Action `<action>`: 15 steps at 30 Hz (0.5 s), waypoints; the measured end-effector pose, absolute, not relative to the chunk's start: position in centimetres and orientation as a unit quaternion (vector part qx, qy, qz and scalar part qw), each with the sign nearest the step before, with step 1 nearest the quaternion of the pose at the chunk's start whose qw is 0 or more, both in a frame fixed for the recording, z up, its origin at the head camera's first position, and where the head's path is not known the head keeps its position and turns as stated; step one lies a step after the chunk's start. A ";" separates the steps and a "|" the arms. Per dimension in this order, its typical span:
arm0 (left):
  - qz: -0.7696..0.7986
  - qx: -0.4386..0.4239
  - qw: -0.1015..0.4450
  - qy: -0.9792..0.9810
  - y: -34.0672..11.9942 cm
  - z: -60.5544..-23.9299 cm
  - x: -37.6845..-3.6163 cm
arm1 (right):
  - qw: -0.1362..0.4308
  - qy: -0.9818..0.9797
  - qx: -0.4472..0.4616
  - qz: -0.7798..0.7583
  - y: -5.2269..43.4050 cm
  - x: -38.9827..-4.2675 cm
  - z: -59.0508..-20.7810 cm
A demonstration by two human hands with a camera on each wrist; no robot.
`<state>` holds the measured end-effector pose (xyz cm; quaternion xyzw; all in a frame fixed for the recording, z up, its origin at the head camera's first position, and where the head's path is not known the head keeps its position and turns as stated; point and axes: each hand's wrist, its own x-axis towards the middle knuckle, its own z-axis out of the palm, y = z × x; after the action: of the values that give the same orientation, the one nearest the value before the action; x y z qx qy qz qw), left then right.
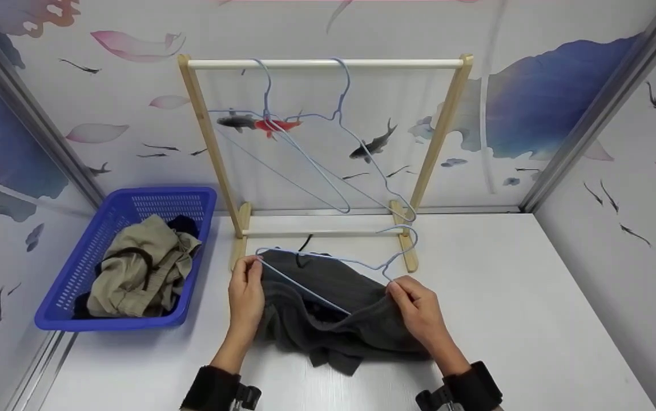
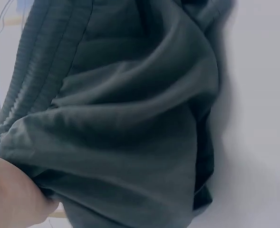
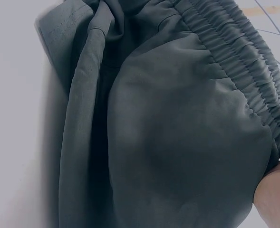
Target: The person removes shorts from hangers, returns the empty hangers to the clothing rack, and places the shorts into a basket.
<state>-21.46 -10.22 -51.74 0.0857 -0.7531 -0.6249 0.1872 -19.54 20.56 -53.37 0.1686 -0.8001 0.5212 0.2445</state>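
Staged laundry booth: papered walls (image 1: 590,188), drying rack (image 1: 328,64)

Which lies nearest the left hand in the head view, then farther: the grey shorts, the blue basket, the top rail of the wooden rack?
1. Grey shorts: gripped by the left hand.
2. Blue basket: to its left, on the table.
3. Top rail: behind and above, farthest.

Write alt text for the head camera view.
Two hands, left hand and right hand, hold dark grey shorts with a light blue hanger on a white table. Behind stands a wooden rack; a blue basket of clothes sits left.
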 end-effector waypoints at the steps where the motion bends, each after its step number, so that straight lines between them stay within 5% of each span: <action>1: -0.613 0.077 0.191 -0.763 -10.3 -51.7 -21.5 | 0.245 -0.800 0.171 0.521 20.6 -19.6 -53.4; 15: -0.439 -0.058 0.274 -0.854 -10.9 -50.1 -21.4 | 0.246 -0.796 0.184 0.521 20.6 -19.6 -53.0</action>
<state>-21.42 -10.91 -50.10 -0.0578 -0.8536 -0.4394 0.2740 -19.57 20.55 -53.01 0.1835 -0.7962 0.5215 0.2459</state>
